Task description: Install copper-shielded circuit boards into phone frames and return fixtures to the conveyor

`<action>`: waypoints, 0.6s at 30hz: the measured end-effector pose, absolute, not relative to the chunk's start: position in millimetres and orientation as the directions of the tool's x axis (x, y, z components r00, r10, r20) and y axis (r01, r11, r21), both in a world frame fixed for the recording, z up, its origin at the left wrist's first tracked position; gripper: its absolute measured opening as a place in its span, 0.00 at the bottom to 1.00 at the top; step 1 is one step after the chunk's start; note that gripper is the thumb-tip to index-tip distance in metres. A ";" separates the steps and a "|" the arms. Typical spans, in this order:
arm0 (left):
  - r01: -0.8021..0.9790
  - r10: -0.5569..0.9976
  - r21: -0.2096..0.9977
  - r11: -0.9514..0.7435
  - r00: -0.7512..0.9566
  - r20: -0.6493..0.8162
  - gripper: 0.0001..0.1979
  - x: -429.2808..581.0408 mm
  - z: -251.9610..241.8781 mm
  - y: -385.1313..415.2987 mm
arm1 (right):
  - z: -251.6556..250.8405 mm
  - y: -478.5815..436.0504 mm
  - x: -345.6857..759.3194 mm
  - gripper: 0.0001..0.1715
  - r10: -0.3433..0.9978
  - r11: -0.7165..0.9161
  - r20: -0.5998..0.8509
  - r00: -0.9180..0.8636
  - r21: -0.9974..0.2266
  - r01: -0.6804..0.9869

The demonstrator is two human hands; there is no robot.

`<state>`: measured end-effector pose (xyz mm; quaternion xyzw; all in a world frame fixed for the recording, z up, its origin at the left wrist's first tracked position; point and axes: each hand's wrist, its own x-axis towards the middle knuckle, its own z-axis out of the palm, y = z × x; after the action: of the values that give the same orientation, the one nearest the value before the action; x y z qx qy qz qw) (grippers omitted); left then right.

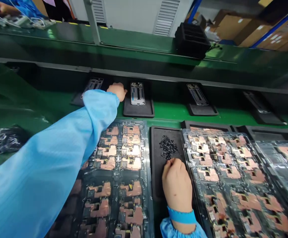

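My left hand [117, 90], in a light blue sleeve, reaches far forward to the left edge of a black carrier [138, 109] that holds a silver phone frame [137, 93]. Its fingers are curled at the carrier's edge; whether they grip it is hidden. My right hand [176, 183] rests on a black tray [158, 158], fingers bent down and pinched at a small pile of tiny black parts [168, 147].
Clear blister trays of copper-coloured boards lie left [119, 172] and right [233, 178] of the black tray. More carriers with phone frames [198, 96] sit along the green belt. A black slotted box [192, 39] stands on the far shelf. Another person's sleeve [22, 6] shows top left.
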<state>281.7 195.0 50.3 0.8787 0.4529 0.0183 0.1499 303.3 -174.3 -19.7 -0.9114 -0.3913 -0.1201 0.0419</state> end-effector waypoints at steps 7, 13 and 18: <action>0.495 0.483 0.320 -0.808 0.867 -0.123 0.22 118.8 70.4 97.1 | -24.8 -176.9 303.7 0.14 0.698 -0.670 0.259 0.667 -0.092 0.737; 0.444 0.473 0.332 -0.832 0.881 0.009 0.26 48.7 19.4 46.5 | -14.7 -178.1 305.1 0.11 0.746 -0.506 0.269 0.609 -0.366 0.781; 0.437 0.539 0.489 -0.755 0.838 0.084 0.19 61.1 14.2 48.6 | 25.8 -168.0 283.1 0.12 0.894 -0.203 0.221 0.389 -0.572 0.794</action>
<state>61.1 48.6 14.2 0.9302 0.2623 0.1107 0.2318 283.1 -168.0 25.8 -0.7716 -0.5472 0.0796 0.3145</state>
